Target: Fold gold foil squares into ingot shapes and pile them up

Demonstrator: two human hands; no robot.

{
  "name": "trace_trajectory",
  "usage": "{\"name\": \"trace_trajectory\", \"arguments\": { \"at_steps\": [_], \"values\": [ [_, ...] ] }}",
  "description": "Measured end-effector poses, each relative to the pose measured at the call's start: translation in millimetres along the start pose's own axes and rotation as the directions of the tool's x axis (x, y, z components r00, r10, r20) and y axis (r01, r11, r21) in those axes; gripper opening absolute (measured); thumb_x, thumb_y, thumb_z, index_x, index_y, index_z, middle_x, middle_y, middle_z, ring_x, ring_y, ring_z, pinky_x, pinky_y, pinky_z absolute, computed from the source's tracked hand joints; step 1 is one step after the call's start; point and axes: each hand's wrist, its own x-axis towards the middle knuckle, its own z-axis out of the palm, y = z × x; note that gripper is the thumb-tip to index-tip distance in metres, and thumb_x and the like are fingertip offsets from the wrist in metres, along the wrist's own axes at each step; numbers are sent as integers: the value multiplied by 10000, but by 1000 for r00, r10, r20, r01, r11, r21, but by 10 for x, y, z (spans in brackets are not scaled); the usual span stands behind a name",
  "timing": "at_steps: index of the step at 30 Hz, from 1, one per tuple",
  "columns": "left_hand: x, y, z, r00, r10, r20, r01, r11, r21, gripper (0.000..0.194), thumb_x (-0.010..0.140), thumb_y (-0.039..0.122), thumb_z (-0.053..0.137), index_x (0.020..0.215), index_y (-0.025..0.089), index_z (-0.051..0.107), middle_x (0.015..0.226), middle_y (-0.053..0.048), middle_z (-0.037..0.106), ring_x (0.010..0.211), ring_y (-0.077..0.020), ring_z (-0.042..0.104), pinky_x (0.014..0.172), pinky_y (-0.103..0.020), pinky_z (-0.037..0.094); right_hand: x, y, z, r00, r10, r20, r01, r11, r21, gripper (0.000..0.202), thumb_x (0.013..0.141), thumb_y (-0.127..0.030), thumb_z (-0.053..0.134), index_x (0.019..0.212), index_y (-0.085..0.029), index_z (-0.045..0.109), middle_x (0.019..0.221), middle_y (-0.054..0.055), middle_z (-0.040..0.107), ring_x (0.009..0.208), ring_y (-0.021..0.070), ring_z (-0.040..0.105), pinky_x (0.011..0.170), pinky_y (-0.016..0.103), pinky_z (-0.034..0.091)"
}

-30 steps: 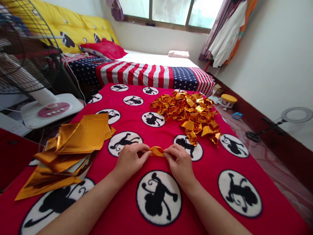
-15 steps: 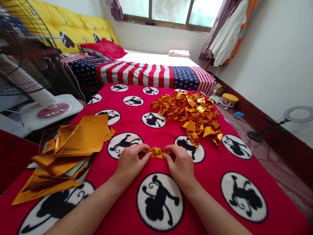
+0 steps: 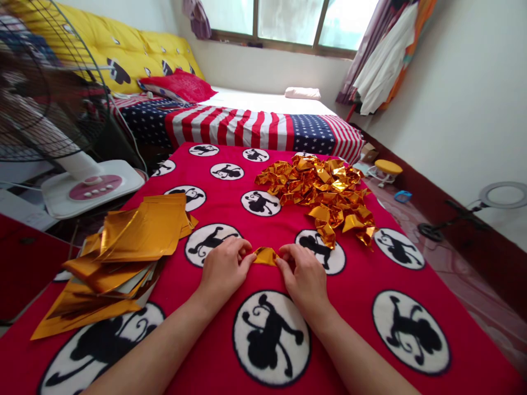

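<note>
A small folded piece of gold foil paper (image 3: 265,256) is held low over the red cloth (image 3: 201,356), between my two hands. My left hand (image 3: 225,269) pinches its left end with thumb and fingers. At its right end, my right hand (image 3: 304,271) pinches it the same way. To the left lies a loose stack of flat gold foil sheets (image 3: 144,227), some showing pale undersides. A heap of folded gold foil pieces (image 3: 317,184) is spread beyond my right hand.
A fan (image 3: 90,186) stands left of the cloth-covered surface. Behind it is a bed (image 3: 234,129) with a striped, starred cover and a red pillow (image 3: 181,86). On the right floor are a yellow stool (image 3: 388,167) and a ring light (image 3: 504,195).
Both hands keep their pinch on the foil piece, whose top edge now looks more peaked. The view has shifted slightly, moving the surroundings a little to the right.
</note>
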Motion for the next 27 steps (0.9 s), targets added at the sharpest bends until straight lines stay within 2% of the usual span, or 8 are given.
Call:
{"name": "trace_trajectory", "arguments": {
  "at_steps": [6,10,13,15,18,20,27],
  "values": [
    [45,129,-4,997,-80,7,78,983,164,193,789,408,652,795,217,630,738,-16,643,648,-182,593,530,-260,312,26,-21,56,999,22,-35,-24,999,-37,105,822,-151,589,901,-217,609,817,27,651,771,202,569,693,310,392],
    [84,144,1,993,-108,43,100,984,148,180,777,401,662,736,227,643,699,-3,649,601,-171,579,498,-254,267,120,-59,81,994,82,-66,-84,996,-18,111,800,-150,598,878,-221,635,816,28,671,747,193,599,641,292,393],
    [101,81,10,998,-67,11,66,997,33,158,782,363,657,717,221,632,695,5,643,610,-160,574,514,-251,306,197,-74,104,988,149,-46,-146,987,73,77,794,-214,628,848,-233,679,773,15,687,694,180,609,591,276,396],
    [113,31,17,999,-39,-29,36,996,-85,154,794,336,643,716,205,616,706,5,638,639,-152,577,562,-248,366,229,-78,133,986,168,-19,-160,964,212,93,807,-286,634,834,-237,707,779,14,702,695,176,617,597,270,420],
    [129,-25,29,997,-46,-54,32,970,-243,151,807,323,628,733,192,608,691,10,633,642,-140,579,607,-244,417,243,-92,177,988,155,1,-137,867,480,170,840,-333,602,850,-217,725,816,24,719,727,172,627,637,267,456],
    [136,-39,37,996,-70,-58,48,948,-314,160,804,332,635,740,187,618,668,12,636,615,-134,575,593,-238,427,241,-111,186,987,158,8,-132,799,587,179,841,-316,597,843,-194,728,791,28,718,696,163,615,622,259,453],
    [133,-12,45,1000,-17,-9,10,878,-478,150,800,321,663,814,188,732,721,-21,718,641,-140,615,589,-233,449,227,-158,171,988,155,12,-127,761,636,136,802,-263,638,759,-178,734,693,21,692,628,147,575,572,248,418]
  ]
}}
